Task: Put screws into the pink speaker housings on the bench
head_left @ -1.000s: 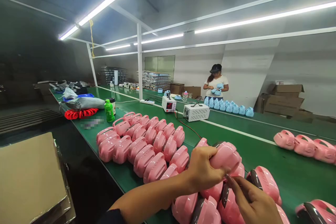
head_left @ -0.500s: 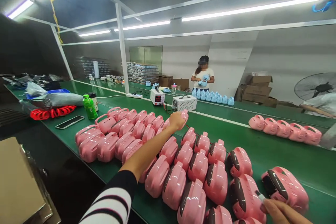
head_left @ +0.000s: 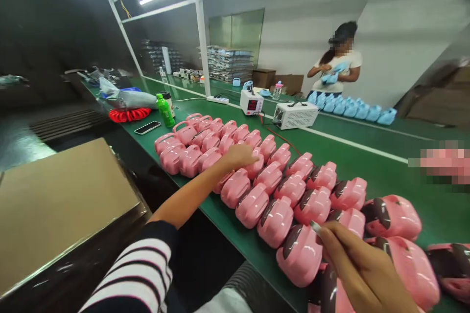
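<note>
Several rows of glossy pink plastic casings with top handles (head_left: pixel 250 205) stand close together on the green bench (head_left: pixel 352 144). My left hand (head_left: pixel 240 155) reaches into the middle rows, its fingers closed around the handle area of one pink casing (head_left: pixel 256 165); part of the grip is hidden. In the near right, my right hand (head_left: pixel 362 266) pinches a small pale, silvery piece (head_left: pixel 315 227) between thumb and forefinger, just over the nearer casings. Its exact kind is too small to make out. Dark glossy panels show on the casings at the right (head_left: pixel 394 216).
Behind the rows stand a white power supply (head_left: pixel 251 102) and a white ventilated box (head_left: pixel 296 115). A green bottle (head_left: pixel 165 110), phone (head_left: pixel 147 128) and red rings (head_left: pixel 130 115) lie left. A cardboard box (head_left: pixel 69 210) is near left. Across the bench, a person (head_left: pixel 336 66) handles blue casings.
The view has swung left and down. My left hand has lowered a pink casing from above the rows to among them. My right hand, still pinching the small piece, now appears over different casings.
</note>
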### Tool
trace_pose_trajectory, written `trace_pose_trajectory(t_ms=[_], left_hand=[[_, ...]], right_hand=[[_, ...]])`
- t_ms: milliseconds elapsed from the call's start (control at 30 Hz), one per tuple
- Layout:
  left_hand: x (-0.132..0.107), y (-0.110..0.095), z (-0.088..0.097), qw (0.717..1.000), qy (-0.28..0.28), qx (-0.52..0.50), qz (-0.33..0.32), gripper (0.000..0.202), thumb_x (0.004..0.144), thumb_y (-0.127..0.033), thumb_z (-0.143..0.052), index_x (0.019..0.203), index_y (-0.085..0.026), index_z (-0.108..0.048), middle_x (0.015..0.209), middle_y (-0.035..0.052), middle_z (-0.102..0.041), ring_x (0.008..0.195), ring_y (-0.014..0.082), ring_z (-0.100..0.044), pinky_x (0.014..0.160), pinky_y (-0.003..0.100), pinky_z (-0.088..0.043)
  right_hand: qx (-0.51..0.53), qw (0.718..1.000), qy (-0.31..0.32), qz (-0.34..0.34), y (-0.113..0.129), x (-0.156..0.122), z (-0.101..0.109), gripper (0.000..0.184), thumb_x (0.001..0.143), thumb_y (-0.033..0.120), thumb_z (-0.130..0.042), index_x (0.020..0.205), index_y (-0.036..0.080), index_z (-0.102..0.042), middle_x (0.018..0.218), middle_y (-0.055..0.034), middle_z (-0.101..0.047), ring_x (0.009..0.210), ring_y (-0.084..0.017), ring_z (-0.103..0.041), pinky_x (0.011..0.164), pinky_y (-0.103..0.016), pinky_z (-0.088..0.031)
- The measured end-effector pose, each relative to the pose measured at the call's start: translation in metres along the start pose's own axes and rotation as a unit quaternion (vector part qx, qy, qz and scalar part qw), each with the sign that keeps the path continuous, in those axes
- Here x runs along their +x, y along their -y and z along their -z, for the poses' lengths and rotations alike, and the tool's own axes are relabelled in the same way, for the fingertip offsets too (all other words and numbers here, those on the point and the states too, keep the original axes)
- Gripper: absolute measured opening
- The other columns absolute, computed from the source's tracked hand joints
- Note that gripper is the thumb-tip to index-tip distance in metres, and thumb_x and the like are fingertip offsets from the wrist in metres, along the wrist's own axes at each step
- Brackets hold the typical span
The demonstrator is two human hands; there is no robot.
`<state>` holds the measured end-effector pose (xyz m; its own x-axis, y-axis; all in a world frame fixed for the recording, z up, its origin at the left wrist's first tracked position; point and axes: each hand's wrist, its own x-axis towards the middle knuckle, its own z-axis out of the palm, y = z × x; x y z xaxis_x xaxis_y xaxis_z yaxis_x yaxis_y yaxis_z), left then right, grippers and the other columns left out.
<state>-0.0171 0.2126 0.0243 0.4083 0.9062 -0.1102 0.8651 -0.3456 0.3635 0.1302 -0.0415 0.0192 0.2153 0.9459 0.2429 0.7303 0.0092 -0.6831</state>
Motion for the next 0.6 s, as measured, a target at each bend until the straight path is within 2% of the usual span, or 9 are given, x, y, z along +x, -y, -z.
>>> trace_pose_trajectory(t_ms=[67,133,233,300,367,467,500,600], left_hand=[[-0.034,0.034,-0.006,1.0,-0.019,0.006,0.006,0.033,0.073,-0.048,-0.07,0.07,-0.016,-0.063,0.082,0.0077,-0.067,0.089,0.0258,-0.061,0.083,0.036,-0.046],[-0.062,0.058,-0.02,0.999,-0.046,-0.007,-0.003,0.029,0.067,-0.043,-0.072,0.061,-0.018,-0.057,0.071,0.0037,-0.063,0.076,0.0217,-0.058,0.072,0.03,-0.043],[-0.092,0.072,-0.041,0.991,-0.126,-0.048,0.001,0.03,0.068,-0.028,-0.063,0.052,-0.019,-0.039,0.056,-0.0017,-0.045,0.06,0.0145,-0.046,0.059,0.027,-0.035],[-0.11,0.068,-0.047,0.978,-0.189,-0.082,0.014,0.034,0.072,-0.026,-0.054,0.052,-0.02,-0.027,0.054,-0.0033,-0.03,0.055,0.0118,-0.036,0.056,0.026,-0.03],[-0.128,0.057,-0.044,0.949,-0.272,-0.158,-0.005,0.036,0.076,-0.029,-0.05,0.054,-0.021,-0.022,0.056,-0.0041,-0.023,0.053,0.0101,-0.028,0.052,0.026,-0.026],[-0.149,0.033,-0.036,0.868,-0.378,-0.306,-0.098,0.04,0.074,-0.027,-0.058,0.053,-0.02,-0.024,0.056,-0.0053,-0.02,0.051,0.0081,-0.022,0.048,0.026,-0.02],[-0.153,0.024,-0.034,0.849,-0.388,-0.337,-0.127,0.041,0.072,-0.025,-0.06,0.052,-0.02,-0.024,0.055,-0.0056,-0.021,0.05,0.0077,-0.022,0.048,0.026,-0.02],[-0.153,0.0,-0.037,0.828,-0.381,-0.375,-0.17,0.039,0.071,-0.022,-0.061,0.051,-0.019,-0.027,0.054,-0.0057,-0.023,0.049,0.0072,-0.022,0.046,0.026,-0.019]], right_hand=[[-0.019,0.998,0.067,0.007,0.01,0.019,-0.023,0.041,0.094,0.048,-0.032,0.069,0.024,-0.054,0.06,-0.0029,-0.064,0.054,-0.019,-0.06,0.051,-0.027,-0.043],[-0.062,0.992,0.106,-0.003,0.015,0.034,-0.043,0.038,0.094,0.042,-0.027,0.069,0.024,-0.049,0.061,-0.0042,-0.064,0.056,-0.021,-0.058,0.053,-0.029,-0.038],[-0.101,0.984,0.144,-0.014,0.021,0.045,-0.059,0.031,0.093,0.035,-0.025,0.073,0.023,-0.045,0.069,-0.0064,-0.065,0.061,-0.022,-0.058,0.057,-0.03,-0.034],[-0.102,0.982,0.159,-0.029,0.026,0.043,-0.063,0.029,0.094,0.033,-0.025,0.073,0.023,-0.044,0.067,-0.0054,-0.063,0.06,-0.021,-0.056,0.056,-0.03,-0.03],[-0.088,0.982,0.162,-0.042,0.034,0.036,-0.063,0.03,0.094,0.035,-0.027,0.071,0.023,-0.043,0.061,-0.0027,-0.058,0.053,-0.019,-0.051,0.053,-0.029,-0.027],[-0.033,0.99,0.135,-0.025,0.044,0.022,-0.062,0.033,0.096,0.038,-0.029,0.07,0.024,-0.042,0.056,0.0008,-0.052,0.049,-0.016,-0.045,0.05,-0.028,-0.024],[-0.009,0.993,0.12,-0.015,0.047,0.017,-0.062,0.034,0.097,0.038,-0.029,0.069,0.024,-0.041,0.056,0.0016,-0.051,0.048,-0.015,-0.044,0.049,-0.028,-0.024],[0.052,0.996,0.072,-0.008,0.049,0.007,-0.055,0.035,0.099,0.037,-0.032,0.068,0.023,-0.041,0.055,0.0035,-0.05,0.046,-0.013,-0.043,0.046,-0.026,-0.026]])
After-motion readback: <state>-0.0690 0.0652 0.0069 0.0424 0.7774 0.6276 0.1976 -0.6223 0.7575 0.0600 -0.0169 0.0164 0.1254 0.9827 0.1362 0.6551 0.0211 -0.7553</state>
